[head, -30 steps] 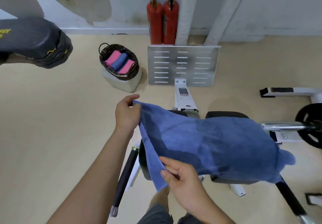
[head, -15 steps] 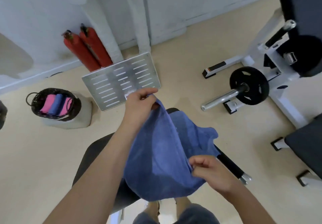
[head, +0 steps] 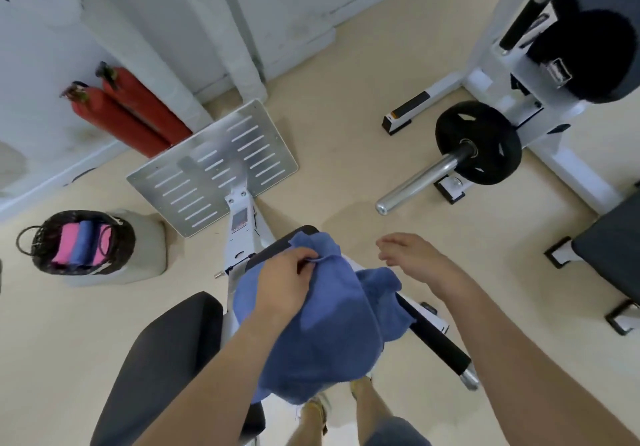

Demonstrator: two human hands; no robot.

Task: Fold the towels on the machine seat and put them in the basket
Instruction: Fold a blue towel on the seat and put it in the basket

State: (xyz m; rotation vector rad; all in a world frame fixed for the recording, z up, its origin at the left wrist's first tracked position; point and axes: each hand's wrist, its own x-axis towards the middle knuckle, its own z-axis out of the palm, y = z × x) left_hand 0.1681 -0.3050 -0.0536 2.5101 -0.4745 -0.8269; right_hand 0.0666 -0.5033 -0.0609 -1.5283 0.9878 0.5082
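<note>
Blue towel gathered in one hand, the fold unfinished.

Well to the left of the left hand (head: 287, 286) stands the dark woven basket (head: 41, 237), holding rolled pink and blue towels; the black padded machine seat (head: 166, 359) lies below that hand. The left hand pinches an edge of the soft blue terry towel (head: 329, 334), which hangs bunched beneath it. Just right of the cloth, the right hand (head: 412, 258) hovers with fingers loosely spread, holding nothing. With a single pinch point, the towel could slump to the floor or fold crooked if the right hand misses the free corner.
</note>
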